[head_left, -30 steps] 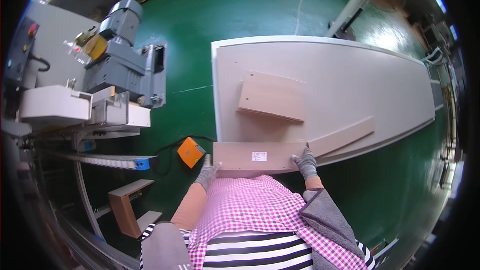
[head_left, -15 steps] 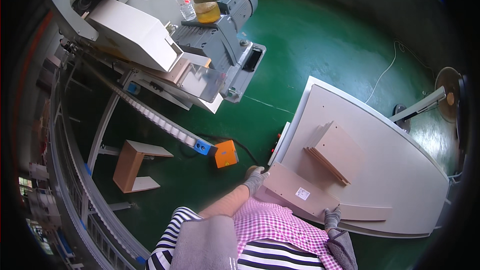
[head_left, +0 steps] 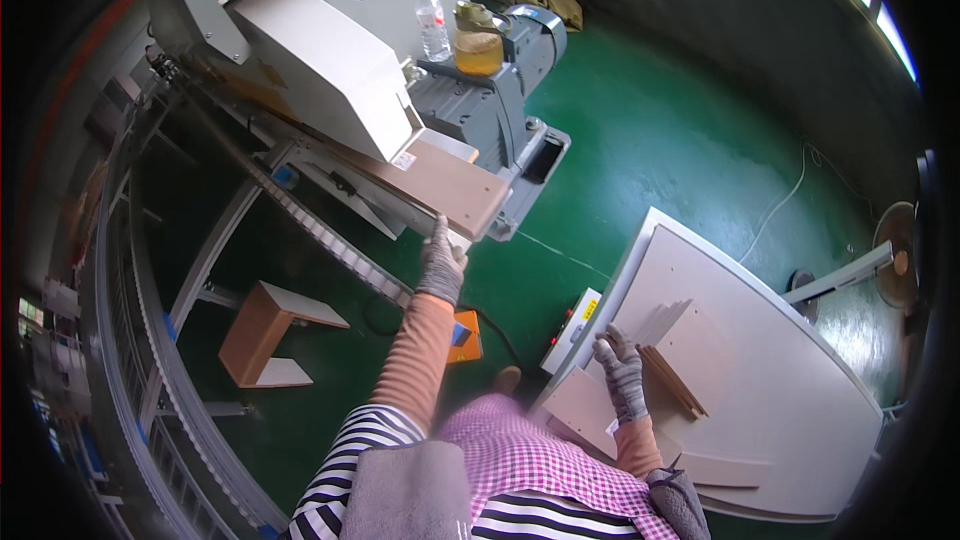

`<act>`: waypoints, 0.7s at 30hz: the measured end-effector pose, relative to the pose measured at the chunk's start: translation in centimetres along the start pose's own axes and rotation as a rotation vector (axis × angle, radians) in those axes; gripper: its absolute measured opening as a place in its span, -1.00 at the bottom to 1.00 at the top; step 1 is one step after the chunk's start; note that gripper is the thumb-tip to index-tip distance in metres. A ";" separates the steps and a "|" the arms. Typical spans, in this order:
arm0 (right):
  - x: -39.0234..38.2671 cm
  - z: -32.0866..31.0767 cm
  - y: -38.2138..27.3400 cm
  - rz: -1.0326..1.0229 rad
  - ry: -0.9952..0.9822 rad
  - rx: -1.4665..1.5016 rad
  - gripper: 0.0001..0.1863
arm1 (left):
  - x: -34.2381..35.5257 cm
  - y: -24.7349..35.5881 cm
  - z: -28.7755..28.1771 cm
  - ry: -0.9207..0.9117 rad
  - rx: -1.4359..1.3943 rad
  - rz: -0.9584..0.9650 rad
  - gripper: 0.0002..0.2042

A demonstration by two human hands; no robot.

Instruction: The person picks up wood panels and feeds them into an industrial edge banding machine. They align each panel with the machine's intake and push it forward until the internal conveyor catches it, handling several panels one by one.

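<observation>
My left hand [head_left: 440, 265], in a grey glove, reaches out to a brown board [head_left: 450, 185] that juts from under the machine's white cover [head_left: 320, 65]. Its stretched fingers touch the board's near edge; no grip around the board is visible. The board lies flat, with small holes at its outer end and a white label by the cover. My gloved right hand [head_left: 622, 375] is raised over the white table, fingers apart and empty, beside a stack of brown boards [head_left: 665, 375]. Below it lies another board [head_left: 580, 405], partly hidden by my arm and checked apron.
A grey motor [head_left: 465, 100] carries a clear bottle [head_left: 433, 25] and a jug of yellow liquid [head_left: 479, 45]. A roller conveyor [head_left: 330, 240] runs along the left. A U-shaped board piece [head_left: 258, 335] and an orange box [head_left: 465, 338] are on the floor. A fan [head_left: 897, 252] stands right.
Both hands have left the labelled board on the table. My left hand has moved up and left to the machine, where a board now sticks out further. The right hand has risen toward the stack.
</observation>
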State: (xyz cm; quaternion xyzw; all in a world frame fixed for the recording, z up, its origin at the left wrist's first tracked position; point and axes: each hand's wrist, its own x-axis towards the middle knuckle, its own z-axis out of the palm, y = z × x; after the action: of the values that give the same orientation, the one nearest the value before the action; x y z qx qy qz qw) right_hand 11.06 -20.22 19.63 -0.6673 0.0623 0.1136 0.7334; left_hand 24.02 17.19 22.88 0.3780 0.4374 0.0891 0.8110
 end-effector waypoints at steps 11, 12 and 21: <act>16.0 15.8 -6.7 0.460 -0.121 0.530 -0.45 | -0.5 -2.7 0.2 0.008 0.002 -0.075 -0.59; 16.0 16.1 -6.5 0.461 -0.136 0.522 -0.45 | -0.4 -2.7 -0.1 0.015 -0.010 -0.067 -0.59; 3.4 3.2 -2.6 0.066 -0.034 0.217 -0.67 | -1.8 -2.2 -0.2 0.028 0.027 0.249 -0.65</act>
State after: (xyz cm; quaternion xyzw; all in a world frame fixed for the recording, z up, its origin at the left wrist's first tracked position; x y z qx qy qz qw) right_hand 14.76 -17.02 21.67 -0.5795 0.0836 0.1415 0.7982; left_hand 22.36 14.97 22.44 0.4391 0.3995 0.1886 0.7823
